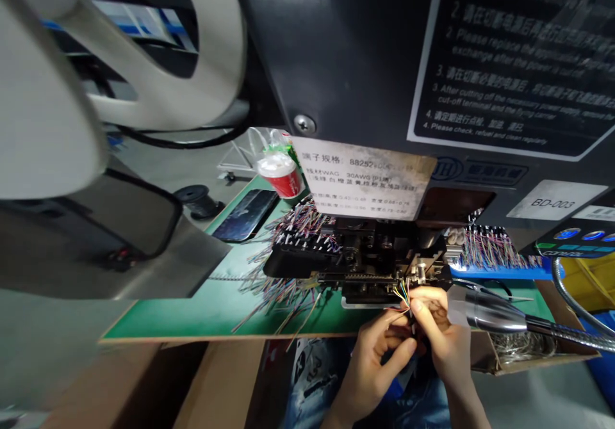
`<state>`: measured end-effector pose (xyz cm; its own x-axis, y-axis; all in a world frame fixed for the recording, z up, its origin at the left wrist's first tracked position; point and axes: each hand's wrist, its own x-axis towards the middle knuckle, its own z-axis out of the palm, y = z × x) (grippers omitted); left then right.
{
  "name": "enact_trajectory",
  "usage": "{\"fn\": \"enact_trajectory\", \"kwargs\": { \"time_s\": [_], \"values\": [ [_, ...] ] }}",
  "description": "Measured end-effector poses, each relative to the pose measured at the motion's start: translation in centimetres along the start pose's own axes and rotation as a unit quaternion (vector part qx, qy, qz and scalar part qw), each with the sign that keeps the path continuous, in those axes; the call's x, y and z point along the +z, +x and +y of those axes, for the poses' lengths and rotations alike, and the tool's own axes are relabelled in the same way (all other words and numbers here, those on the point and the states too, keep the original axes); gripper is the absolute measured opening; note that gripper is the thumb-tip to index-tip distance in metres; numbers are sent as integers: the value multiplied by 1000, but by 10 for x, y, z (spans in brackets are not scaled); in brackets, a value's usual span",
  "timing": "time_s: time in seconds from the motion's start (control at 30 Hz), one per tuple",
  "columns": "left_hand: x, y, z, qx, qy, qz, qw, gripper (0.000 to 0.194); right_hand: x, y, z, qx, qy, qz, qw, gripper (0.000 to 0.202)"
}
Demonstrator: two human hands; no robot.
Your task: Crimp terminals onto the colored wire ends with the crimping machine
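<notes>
Thin multicoloured wires [402,293] fan out at the end of a cable, close in front of the crimping machine's tooling [379,259]. My right hand [439,330] pinches the wires between thumb and fingers. On the other side, my left hand [379,358] has its fingers curled around the lower part of the same bundle, mostly hidden between the two hands. A work lamp [494,308] lights the fingers from the right. Behind and left of the tooling, a large heap of loose wires [283,294] lies on the green tabletop [192,317].
The dark machine housing [346,64] hangs low over the work. On the left stand a phone [247,214], a red and white cup [282,176] and a white reel arm [158,89]. A blue tray [509,272] of wires and a cardboard box [490,358] are at the right.
</notes>
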<state>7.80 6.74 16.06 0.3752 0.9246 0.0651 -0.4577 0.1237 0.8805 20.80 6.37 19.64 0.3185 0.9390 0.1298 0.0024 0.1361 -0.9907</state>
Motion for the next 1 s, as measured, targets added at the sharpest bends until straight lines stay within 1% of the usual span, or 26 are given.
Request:
{"fn": "enact_trajectory", "kwargs": {
  "time_s": [0.1, 0.2, 0.27, 0.33, 0.43, 0.57, 0.67, 0.8, 1.0],
  "values": [
    [-6, -2, 2, -36, -69, -60, 995, 22, -1, -2, -2, -5, 26, -35, 999, 21],
    [-10, -2, 1, -67, -120, -84, 987, 27, -3, -2, -3, 22, 66, -75, 995, 26],
    [-11, -2, -1, -75, -130, -77, 986, 30, -4, -1, -4, 45, 77, -75, 993, 25],
    [-10, -1, -3, -74, -116, -63, 988, 31, -4, 0, -4, 54, 71, -57, 994, 26],
    [-9, 0, -7, -60, -58, -48, 995, 30, -3, 2, -4, 56, 64, -39, 996, 25],
    [-6, 2, -11, -34, 16, -8, 999, 31, -3, 4, -1, 31, 44, -13, 998, 15],
    [-2, 5, -8, -4, 69, 23, 997, 29, -5, 7, 4, 17, 15, -8, 1000, 12],
    [4, 8, -2, 36, 127, 33, 991, 25, -7, 9, 7, 22, -2, -11, 1000, 16],
    [7, 8, 3, 41, 145, 44, 988, 23, -3, 7, 4, 4, -8, 20, 1000, 17]
  ]
}}
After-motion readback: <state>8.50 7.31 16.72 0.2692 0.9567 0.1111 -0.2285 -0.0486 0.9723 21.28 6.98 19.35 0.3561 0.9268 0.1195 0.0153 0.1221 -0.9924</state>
